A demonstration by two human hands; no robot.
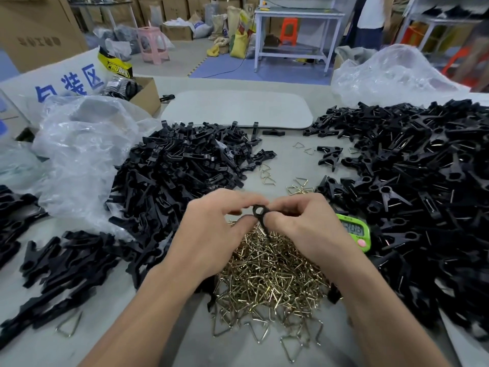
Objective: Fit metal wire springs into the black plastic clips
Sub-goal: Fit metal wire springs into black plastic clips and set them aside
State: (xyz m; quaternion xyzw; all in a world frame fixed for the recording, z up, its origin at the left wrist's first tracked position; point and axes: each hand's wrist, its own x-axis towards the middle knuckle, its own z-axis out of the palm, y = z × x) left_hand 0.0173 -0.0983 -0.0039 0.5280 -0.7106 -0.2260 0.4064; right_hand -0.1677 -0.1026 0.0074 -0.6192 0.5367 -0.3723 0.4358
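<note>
Both hands pinch one black plastic clip [260,213] between them, left hand [211,229] and right hand [299,229], directly over the near heap of brass-coloured triangular wire springs [270,276], likely keeping springs within reach. Unfitted clip halves [180,168] lie left, assembled clips [412,181] right on the grey surface [132,327].

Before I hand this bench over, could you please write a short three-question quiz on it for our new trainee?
1. True or false: the left hand and right hand both pinch one black plastic clip above the heap of brass-coloured wire springs.
2. The green digital timer lies: A) left of the left hand; B) just right of the right hand; C) buried under the springs.
3. Fill in: the pile of black clips with wire springs fitted lies on the person's ____ side.
Key: 1 true; 2 B; 3 right.
</note>
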